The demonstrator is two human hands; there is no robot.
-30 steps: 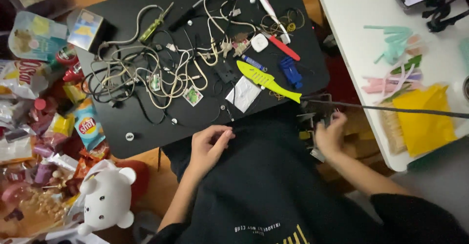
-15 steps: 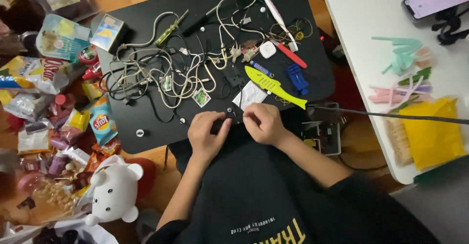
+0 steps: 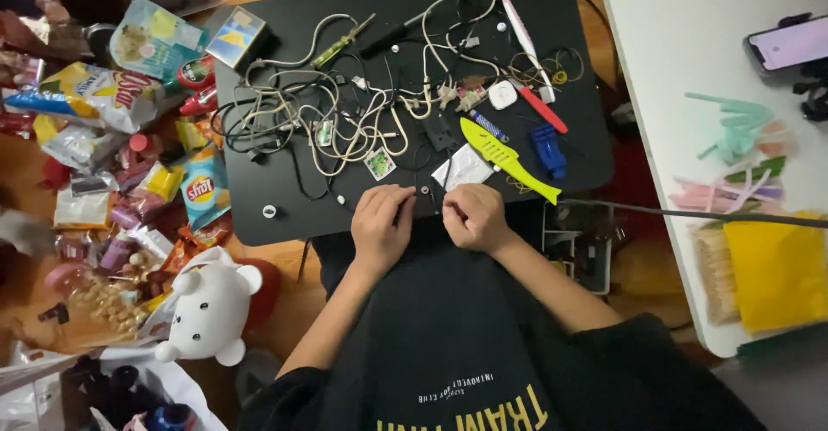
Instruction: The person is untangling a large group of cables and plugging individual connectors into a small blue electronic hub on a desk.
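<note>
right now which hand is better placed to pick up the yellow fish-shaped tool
Probably the right hand: the yellow fish-shaped tool lies just up and to its right on the black table. The left hand sits farther away.

Whatever sits between the left hand and the right hand is too small and dark to tell, curled fingers covering it. Just beyond the right hand, a white packet is partly overlapped by the yellow fish-shaped tool. The phone far right is cut off.
</note>
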